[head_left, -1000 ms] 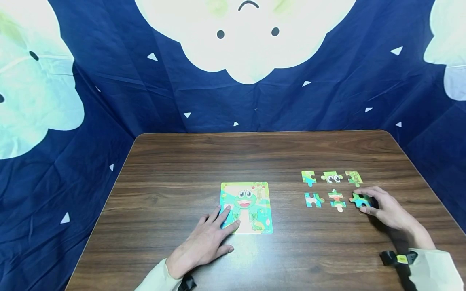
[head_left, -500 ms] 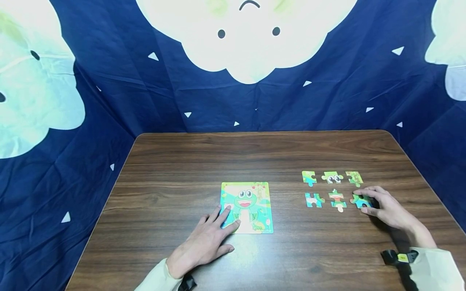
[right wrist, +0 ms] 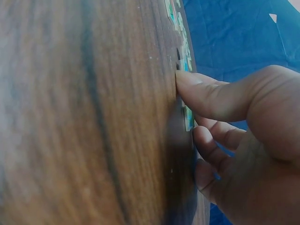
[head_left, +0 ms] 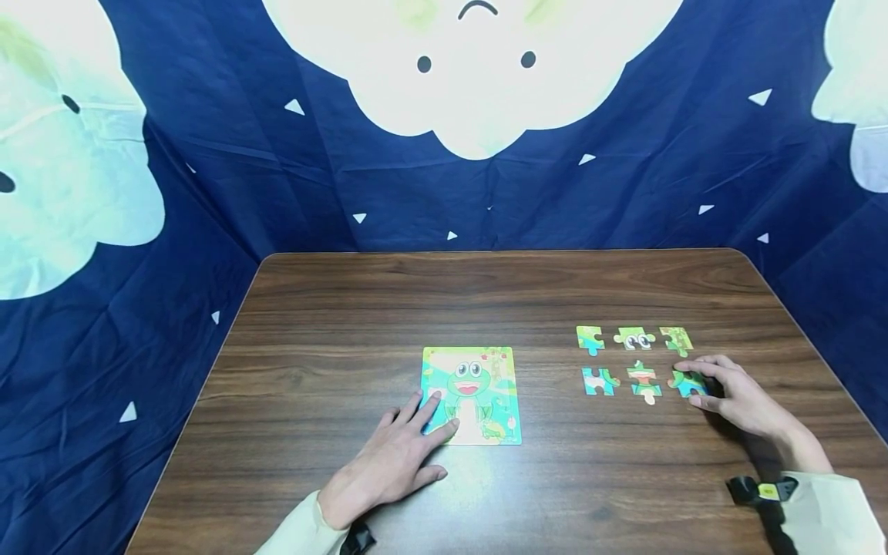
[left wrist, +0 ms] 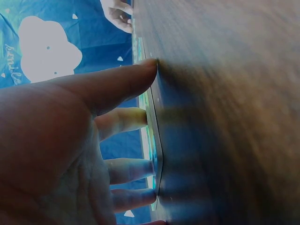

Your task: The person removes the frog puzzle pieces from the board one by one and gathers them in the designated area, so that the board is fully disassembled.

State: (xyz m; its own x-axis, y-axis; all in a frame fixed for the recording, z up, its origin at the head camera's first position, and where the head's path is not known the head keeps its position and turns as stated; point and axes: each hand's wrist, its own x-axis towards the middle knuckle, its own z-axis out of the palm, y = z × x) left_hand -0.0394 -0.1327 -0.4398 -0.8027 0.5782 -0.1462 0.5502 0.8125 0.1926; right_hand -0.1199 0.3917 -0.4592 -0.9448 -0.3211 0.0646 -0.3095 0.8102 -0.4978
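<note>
Right hand point(head_left: 741, 397), curled, pinches the bottom-right puzzle piece point(head_left: 684, 383) on the tabletop point(head_left: 333, 331); left hand point(head_left: 388, 456), fingers spread, rests on the frog board point(head_left: 475, 395). Danger: the right's far fingertip point(head_left: 687, 365), just beside the top-right piece point(head_left: 676, 340), could knock it crooked. Compared with half a second ago? Nothing's visibly budged.

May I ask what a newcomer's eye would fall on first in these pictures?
Probably the central white cloud on the blue cloth behind the table. Next, the bright frog picture mid-table, touched by the left hand; then six puzzle pieces in two rows to its right, the right hand curled around the near row's rightmost piece.
</note>
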